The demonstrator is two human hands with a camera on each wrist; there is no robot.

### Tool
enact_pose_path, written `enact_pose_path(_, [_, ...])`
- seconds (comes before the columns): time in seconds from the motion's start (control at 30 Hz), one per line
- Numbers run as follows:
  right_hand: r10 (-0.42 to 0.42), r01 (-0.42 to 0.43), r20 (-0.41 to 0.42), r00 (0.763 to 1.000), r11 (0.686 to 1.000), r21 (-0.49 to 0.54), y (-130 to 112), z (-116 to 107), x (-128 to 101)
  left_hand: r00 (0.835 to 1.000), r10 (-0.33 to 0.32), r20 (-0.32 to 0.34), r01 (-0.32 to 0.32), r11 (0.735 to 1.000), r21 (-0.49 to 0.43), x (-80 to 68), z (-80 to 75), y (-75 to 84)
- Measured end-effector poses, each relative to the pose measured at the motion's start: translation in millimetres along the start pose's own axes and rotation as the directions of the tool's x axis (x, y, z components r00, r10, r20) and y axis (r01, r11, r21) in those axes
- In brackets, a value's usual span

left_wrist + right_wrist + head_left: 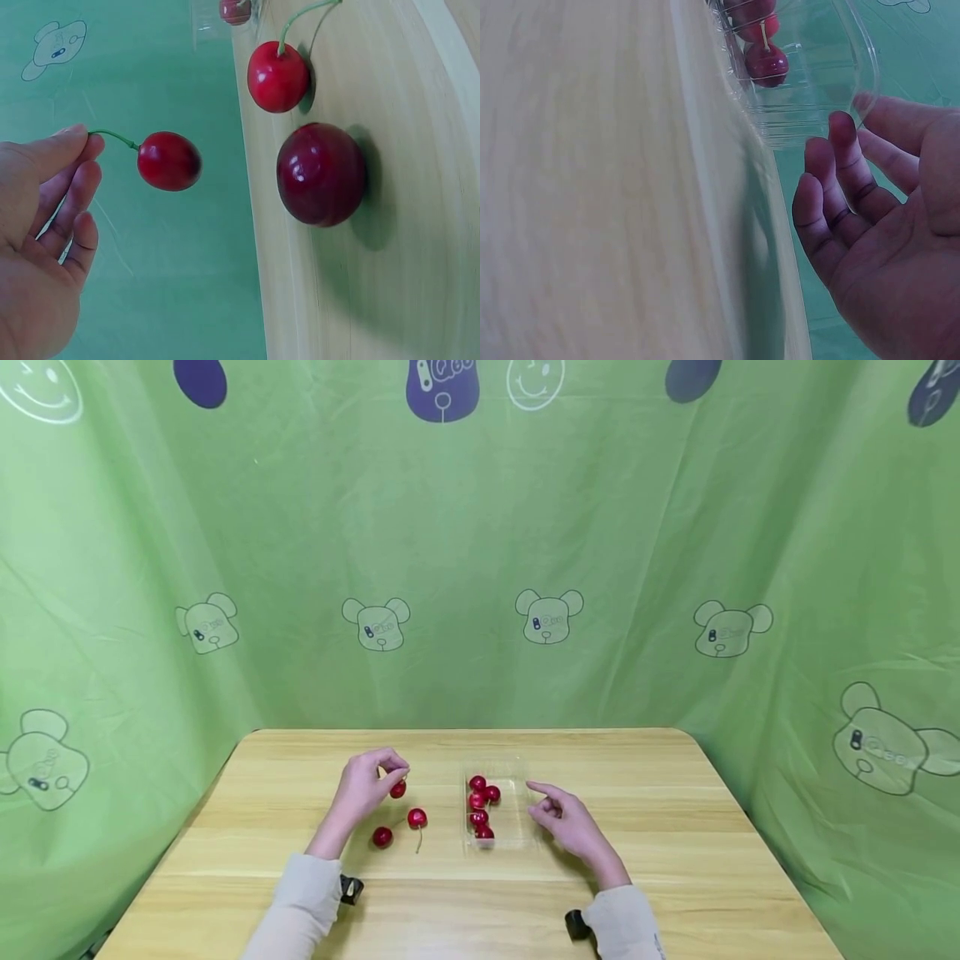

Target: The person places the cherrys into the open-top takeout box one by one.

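My left hand pinches a red cherry by its green stem, and the fruit hangs free beyond the fingertips. Two more cherries lie on the table below that hand: a dark one and a brighter one with a stem. To their right stands a clear plastic box with several cherries along its left side. My right hand is at the box's right wall, fingers relaxed. In the right wrist view its fingertips are at the box's edge; whether they press it I cannot tell.
The light wooden table reaches past both hands. Green printed cloth hangs behind it and at both sides. Dark wrist cameras sit by the sleeve cuffs.
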State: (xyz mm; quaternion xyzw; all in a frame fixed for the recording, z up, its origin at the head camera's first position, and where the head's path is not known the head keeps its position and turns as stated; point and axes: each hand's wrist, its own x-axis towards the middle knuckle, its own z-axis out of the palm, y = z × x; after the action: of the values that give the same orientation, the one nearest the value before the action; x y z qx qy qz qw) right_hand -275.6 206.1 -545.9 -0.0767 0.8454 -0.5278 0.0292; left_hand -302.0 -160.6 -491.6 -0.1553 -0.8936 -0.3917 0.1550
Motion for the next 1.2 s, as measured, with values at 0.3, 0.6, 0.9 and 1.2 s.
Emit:
enact_pose_path(0.3, [0.007, -0.007, -0.003, 1.0, 1.0, -0.009, 0, 0, 0, 1.0, -0.003, -0.005, 0.003, 0.999, -0.047, -0.6, 5.1, 3.9])
enact_pose_path(0.6, [0.001, -0.001, -0.004, 1.0, 1.0, -0.007, -2, 0, -1, 1.0, -0.02, -0.013, 0.018, 0.996, -0.089, -0.1, 11.8, 8.9])
enact_pose_path(0.9, [-0.001, 0.001, -0.006, 1.0, 1.0, -0.016, -3, 0, -2, 1.0, 0.012, 0.007, -0.011, 0.994, -0.113, 1.9, 21.3, 15.2])
enact_pose_path(1.2, [0.011, -0.011, -0.006, 1.0, 1.0, -0.03, -2, 0, -2, 0.999, 0.034, 0.028, -0.029, 0.989, -0.148, 3.9, 31.8, 25.5])
